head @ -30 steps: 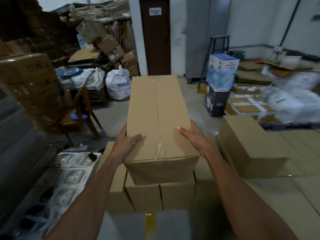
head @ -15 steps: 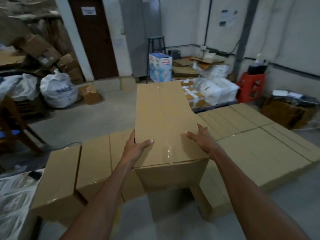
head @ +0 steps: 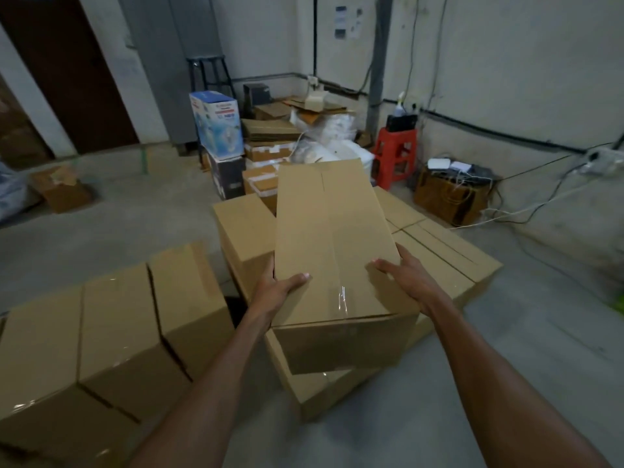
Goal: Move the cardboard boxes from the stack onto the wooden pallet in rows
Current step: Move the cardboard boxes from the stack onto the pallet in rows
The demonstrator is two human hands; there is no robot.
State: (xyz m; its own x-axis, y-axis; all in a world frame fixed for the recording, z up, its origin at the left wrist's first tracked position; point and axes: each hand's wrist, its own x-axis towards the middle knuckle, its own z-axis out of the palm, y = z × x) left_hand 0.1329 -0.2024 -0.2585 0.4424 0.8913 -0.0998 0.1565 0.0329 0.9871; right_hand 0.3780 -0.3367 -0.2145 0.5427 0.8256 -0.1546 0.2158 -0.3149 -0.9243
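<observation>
Gripping a long cardboard box [head: 334, 238] at the centre of the frame, the left hand [head: 277, 292] and right hand [head: 405, 278] are clamping its near end from either side, thumbs lying on its taped top, fingers curling down the sides. It is hanging over a low row of boxes [head: 449, 261]; another group of boxes [head: 101, 332] is sitting at lower left.

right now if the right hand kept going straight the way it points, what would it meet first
The cardboard box it carries: the right hand points forward and left, thumb on the box's top, grip on its right side. Beyond the box, depth is unclear.
</observation>
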